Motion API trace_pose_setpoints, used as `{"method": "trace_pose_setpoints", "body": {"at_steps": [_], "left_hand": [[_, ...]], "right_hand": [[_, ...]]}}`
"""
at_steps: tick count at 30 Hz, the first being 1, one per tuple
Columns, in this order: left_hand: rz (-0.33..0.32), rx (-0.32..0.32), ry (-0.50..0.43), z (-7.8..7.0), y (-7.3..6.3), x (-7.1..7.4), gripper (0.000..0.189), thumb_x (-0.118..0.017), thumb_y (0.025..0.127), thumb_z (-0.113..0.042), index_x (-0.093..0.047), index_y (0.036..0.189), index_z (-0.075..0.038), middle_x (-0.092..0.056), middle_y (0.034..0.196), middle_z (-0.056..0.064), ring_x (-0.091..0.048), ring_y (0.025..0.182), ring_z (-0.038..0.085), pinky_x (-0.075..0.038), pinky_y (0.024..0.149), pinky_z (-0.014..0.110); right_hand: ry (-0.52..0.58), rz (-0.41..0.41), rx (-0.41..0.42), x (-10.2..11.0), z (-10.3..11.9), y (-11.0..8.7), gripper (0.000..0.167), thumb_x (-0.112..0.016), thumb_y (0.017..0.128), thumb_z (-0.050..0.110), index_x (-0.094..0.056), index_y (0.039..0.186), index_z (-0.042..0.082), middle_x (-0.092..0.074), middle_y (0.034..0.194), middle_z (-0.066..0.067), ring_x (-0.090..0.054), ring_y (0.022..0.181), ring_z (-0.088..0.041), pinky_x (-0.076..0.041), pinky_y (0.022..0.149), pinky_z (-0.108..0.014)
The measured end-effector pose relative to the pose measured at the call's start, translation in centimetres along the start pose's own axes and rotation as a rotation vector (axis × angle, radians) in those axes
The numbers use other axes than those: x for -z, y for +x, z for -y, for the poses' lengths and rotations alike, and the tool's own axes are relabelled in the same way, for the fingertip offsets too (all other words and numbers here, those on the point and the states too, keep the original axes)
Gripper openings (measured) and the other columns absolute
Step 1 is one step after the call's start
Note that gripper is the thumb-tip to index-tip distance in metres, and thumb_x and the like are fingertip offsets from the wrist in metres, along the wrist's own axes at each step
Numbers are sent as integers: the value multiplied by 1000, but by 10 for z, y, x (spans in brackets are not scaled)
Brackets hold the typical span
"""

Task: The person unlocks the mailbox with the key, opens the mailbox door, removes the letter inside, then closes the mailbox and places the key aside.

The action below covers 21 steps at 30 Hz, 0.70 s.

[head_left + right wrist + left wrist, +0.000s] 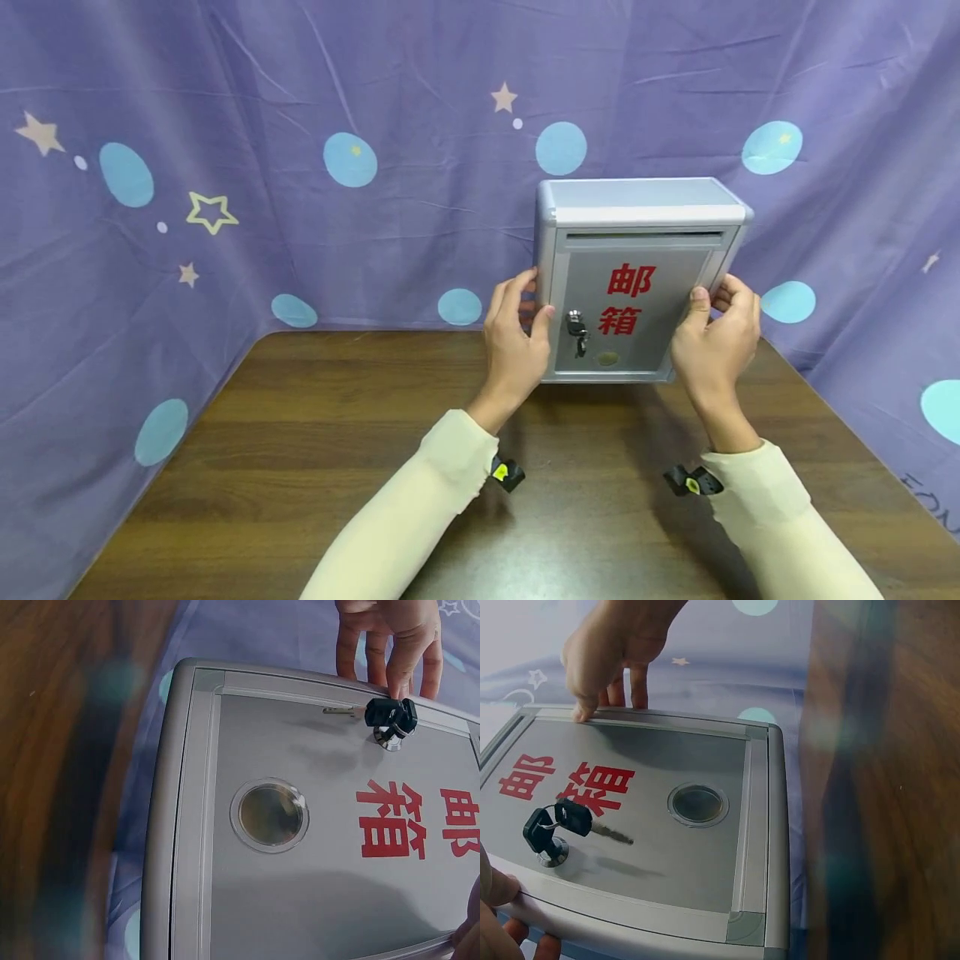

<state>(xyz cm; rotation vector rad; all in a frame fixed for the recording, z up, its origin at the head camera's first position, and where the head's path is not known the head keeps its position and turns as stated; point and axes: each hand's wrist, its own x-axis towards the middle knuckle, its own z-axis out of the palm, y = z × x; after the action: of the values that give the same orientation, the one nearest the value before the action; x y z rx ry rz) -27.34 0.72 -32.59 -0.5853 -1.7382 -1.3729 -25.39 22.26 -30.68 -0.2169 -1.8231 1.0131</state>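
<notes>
The left hand (517, 337) and right hand (717, 337) gripped the metal mailbox (651, 307) at its left and right sides; uneven pressure could have dropped it onto the wooden table (360, 400).

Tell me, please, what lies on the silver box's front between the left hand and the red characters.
The head view shows the lock and its keys between the left hand and the red characters on the silver box.

room over tabletop (322, 433) left of left hand (516, 340); mailbox (651, 304) blocks to its right, keys (574, 816) jutting, curtain (435, 242) behind
</notes>
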Motion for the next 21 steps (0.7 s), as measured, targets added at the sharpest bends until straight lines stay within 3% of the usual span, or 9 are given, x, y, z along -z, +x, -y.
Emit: {"method": "trace_pose_setpoints", "body": {"at_steps": [11, 21], "left_hand": [[-4, 18, -22, 10, 4, 35, 47, -73, 88, 6, -61, 133, -1, -62, 115, 16, -67, 91, 29, -60, 76, 37], [-13, -7, -26, 25, 3, 63, 48, -76, 86, 6, -63, 132, -1, -63, 112, 17, -68, 87, 30, -61, 73, 42]], "right_hand": [[54, 40, 48, -19, 17, -16, 32, -61, 101, 13, -59, 128, -5, -60, 118, -20, -61, 106, -27, -43, 80, -34], [76, 63, 60, -39, 25, -34, 32, -61, 101, 12, -60, 127, -5, -60, 115, -22, -61, 106, -33, -47, 83, -47]]}}
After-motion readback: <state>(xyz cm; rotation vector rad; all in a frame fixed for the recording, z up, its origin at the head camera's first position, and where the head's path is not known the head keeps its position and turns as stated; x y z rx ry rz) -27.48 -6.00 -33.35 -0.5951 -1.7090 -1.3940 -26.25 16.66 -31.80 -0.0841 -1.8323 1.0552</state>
